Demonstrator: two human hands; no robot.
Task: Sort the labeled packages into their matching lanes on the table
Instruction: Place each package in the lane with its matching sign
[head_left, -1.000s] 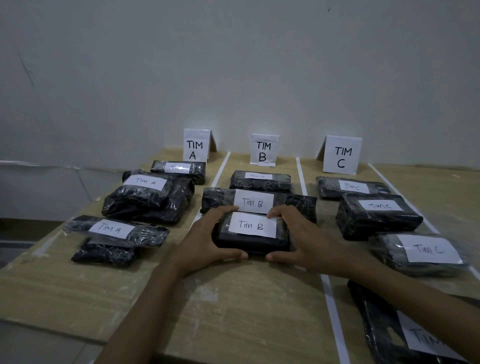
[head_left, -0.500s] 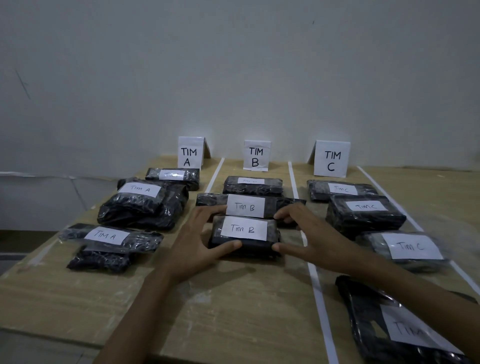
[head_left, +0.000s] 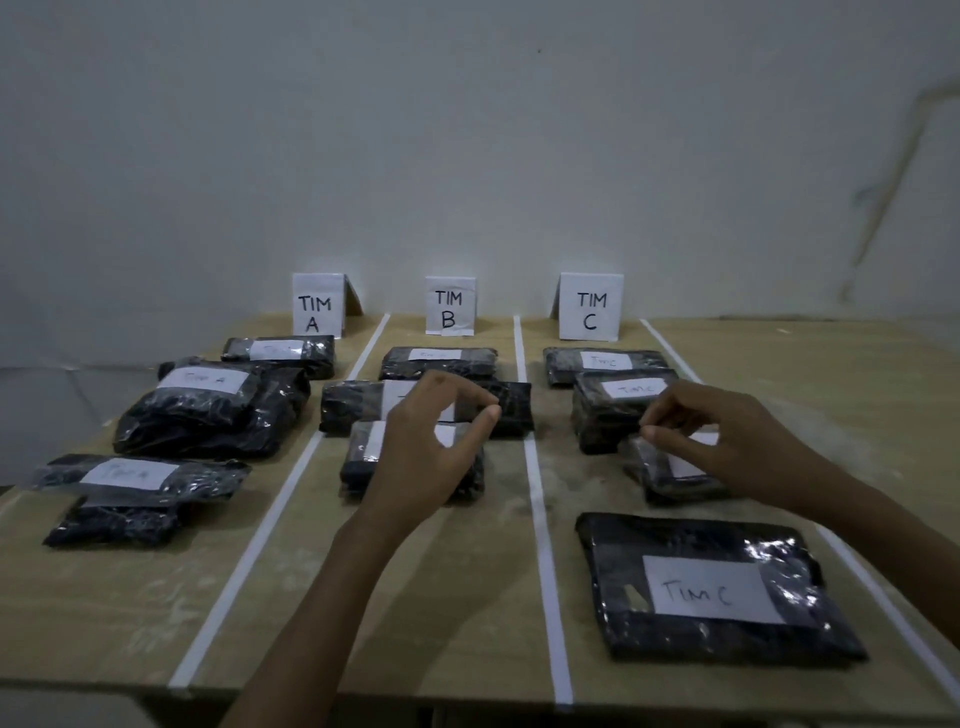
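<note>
Black wrapped packages with white labels lie in three taped lanes behind signs TIM A (head_left: 317, 305), TIM B (head_left: 449, 306) and TIM C (head_left: 591, 307). The nearest TIM B package (head_left: 363, 462) rests in the middle lane. My left hand (head_left: 426, 457) hovers above it, fingers loosely curled, holding nothing. My right hand (head_left: 727, 441) hangs over the right lane above a TIM C package (head_left: 660, 475), also holding nothing. A large flat TIM C package (head_left: 711, 587) lies closest to me in the right lane.
The wooden table (head_left: 415, 597) is split by white tape strips (head_left: 540, 519). Several TIM A packages (head_left: 208, 410) fill the left lane. A pale wall rises just behind the signs. The table's front edge runs along the bottom of the view.
Both hands let go of the nearest TIM B package and lifted off it. My right hand moved right, over the TIM C lane. The package stays in the middle lane.
</note>
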